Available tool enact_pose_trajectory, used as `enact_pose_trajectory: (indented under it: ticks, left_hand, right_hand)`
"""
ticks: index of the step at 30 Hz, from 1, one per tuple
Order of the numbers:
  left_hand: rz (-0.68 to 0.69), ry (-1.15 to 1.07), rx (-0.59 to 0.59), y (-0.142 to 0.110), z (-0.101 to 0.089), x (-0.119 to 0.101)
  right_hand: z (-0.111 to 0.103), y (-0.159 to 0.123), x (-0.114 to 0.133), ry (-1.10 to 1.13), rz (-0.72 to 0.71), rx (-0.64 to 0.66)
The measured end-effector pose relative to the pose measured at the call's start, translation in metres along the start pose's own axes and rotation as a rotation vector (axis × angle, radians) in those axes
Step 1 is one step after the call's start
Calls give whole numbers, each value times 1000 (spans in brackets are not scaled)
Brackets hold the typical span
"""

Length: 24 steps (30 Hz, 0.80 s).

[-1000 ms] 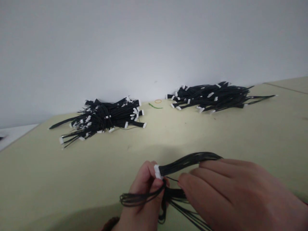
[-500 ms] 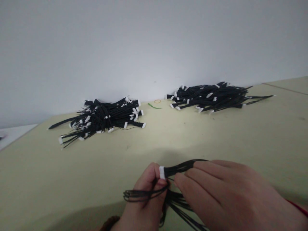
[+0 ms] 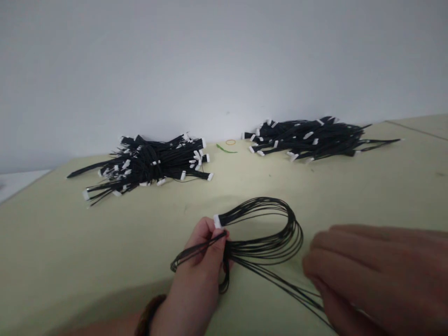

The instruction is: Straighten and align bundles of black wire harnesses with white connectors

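Observation:
A black wire harness (image 3: 266, 247) with a white connector (image 3: 218, 221) on one end is held up in front of me. My left hand (image 3: 205, 261) pinches it just under the connector, thumb and fingers closed around the wires. From there the wires bend into a wide loop to the right, and a smaller loop droops left over my thumb. Straight wires run down right to my right hand (image 3: 378, 275), which is slightly blurred. Its fingers are closed together, and the wires disappear at its underside; their ends are hidden.
Against the pale wall (image 3: 224, 70) lie two piles of similar harnesses, the left pile (image 3: 150, 161) and the right pile (image 3: 311, 137). Between them on the yellowish table (image 3: 105, 252) rest a green strip (image 3: 226, 149) and a small rubber band (image 3: 230, 142).
My right hand has moved right and down, away from the connector, uncovering the wide wire loop. My left hand, still pinching the harness, has shifted slightly left and up in view.

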<state>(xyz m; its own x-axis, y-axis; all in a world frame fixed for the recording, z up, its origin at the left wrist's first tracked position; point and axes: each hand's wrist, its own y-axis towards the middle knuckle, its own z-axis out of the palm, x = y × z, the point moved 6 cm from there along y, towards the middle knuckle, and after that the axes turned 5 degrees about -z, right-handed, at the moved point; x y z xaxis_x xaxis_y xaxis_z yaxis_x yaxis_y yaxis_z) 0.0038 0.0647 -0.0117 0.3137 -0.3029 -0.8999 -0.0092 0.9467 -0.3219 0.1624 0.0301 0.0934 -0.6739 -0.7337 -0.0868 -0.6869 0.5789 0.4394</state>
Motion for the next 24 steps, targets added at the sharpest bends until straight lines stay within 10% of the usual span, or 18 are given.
enact_pose_trajectory:
  ticks: [7, 18, 24]
  left_hand:
    - [-2, 24, 62, -3, 2, 0]
    - [-6, -27, 35, 1, 1, 4]
    - [-28, -94, 46, 1, 10, -1]
  right_hand:
    - [52, 12, 10, 278, 182, 273]
    - [31, 15, 2, 289, 147, 139]
    - [25, 6, -24, 1321, 2, 485]
